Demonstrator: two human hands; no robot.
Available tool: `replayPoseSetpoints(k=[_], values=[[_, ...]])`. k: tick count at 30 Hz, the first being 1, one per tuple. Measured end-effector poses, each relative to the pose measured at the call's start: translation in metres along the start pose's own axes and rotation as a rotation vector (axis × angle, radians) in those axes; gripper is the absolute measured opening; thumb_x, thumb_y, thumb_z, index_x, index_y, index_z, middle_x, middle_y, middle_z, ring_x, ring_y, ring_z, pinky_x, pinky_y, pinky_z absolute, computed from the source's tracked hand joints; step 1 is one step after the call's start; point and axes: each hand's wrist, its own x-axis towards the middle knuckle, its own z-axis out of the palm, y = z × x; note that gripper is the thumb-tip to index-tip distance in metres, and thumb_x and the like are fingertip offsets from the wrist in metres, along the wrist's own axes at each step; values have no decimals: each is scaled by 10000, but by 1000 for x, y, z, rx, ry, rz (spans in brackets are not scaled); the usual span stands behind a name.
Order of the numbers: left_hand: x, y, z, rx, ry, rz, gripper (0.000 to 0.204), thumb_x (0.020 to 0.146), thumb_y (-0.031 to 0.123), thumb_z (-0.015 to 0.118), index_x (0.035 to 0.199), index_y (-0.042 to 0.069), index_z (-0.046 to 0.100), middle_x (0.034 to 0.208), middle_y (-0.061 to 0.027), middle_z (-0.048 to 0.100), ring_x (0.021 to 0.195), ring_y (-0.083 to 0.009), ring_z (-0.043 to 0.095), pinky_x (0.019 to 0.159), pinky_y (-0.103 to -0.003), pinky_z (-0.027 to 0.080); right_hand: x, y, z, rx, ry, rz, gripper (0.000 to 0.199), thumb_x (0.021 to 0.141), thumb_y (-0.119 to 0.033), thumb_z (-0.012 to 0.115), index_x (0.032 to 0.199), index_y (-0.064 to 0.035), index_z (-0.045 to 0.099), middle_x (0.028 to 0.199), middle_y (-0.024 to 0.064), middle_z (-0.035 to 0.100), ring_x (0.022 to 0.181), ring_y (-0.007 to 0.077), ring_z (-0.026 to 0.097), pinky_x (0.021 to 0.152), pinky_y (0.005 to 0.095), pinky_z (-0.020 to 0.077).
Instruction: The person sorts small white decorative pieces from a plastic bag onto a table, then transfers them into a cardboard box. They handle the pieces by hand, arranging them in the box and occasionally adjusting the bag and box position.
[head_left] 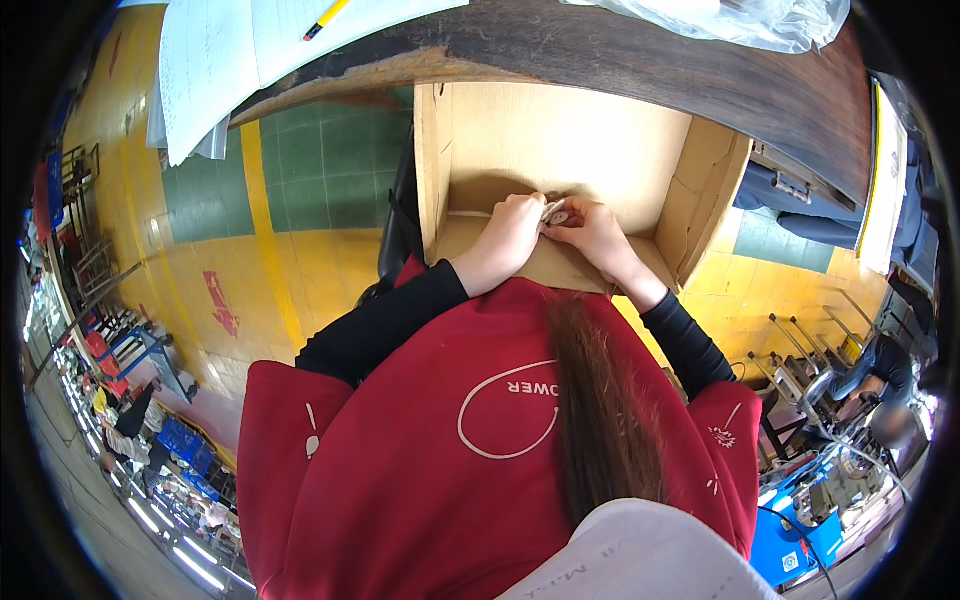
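Both my hands are inside a shallow tan cardboard box (pixel 572 130), close to its near side. My left hand (pixel 508 240) is closed, its fingertips pinching one side of a small pale object. From the other side my right hand (pixel 598 238) pinches the same small pale round piece (pixel 559 217), with thumb and forefinger touching it. The piece looks whitish with a darker middle; my fingers cover much of it, so its kind cannot be made out. The fingertips of both hands nearly meet.
Beyond the box runs a dark wooden table (pixel 640 50). On it are an open lined notebook (pixel 215 75), a yellow pencil (pixel 327 18) and a clear plastic bag (pixel 745 22). A metal latch (pixel 790 186) shows below the tabletop at right. Other people and equipment are farther off.
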Motion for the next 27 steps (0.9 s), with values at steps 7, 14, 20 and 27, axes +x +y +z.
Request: replayPoseSetpoints(k=[7,14,20,27], values=[[-1,14,-21,-84,-68,-44,118,900,22,658,990,-45,694,891,-228,711,814,-383,704,723,-425,547,0,-3,0,165,-33,-7,281,883,-37,743,1149,51,715,919,118,781,860,130,736,791,282,579],[-15,90,-70,-43,293,318,216,936,66,686,1136,-11,717,1014,-176,743,851,-285,742,730,-331,593,-51,-102,-21,-112,380,-297,233,901,-14,749,1130,30,756,935,107,779,844,113,740,791,237,583],[18,170,-145,55,659,831,175,904,18,717,1076,-13,729,1012,-161,752,846,-277,754,728,-331,608,-69,-212,-77,-411,746,-810,250,858,-47,788,1107,-26,768,891,97,761,718,117,702,666,257,567],[91,200,-220,416,618,653,302,910,102,727,1194,0,718,943,-197,767,869,-261,773,767,-320,596,-13,-268,-142,-564,779,-739,342,871,-120,769,1198,-24,742,842,108,768,776,102,735,720,246,558]])
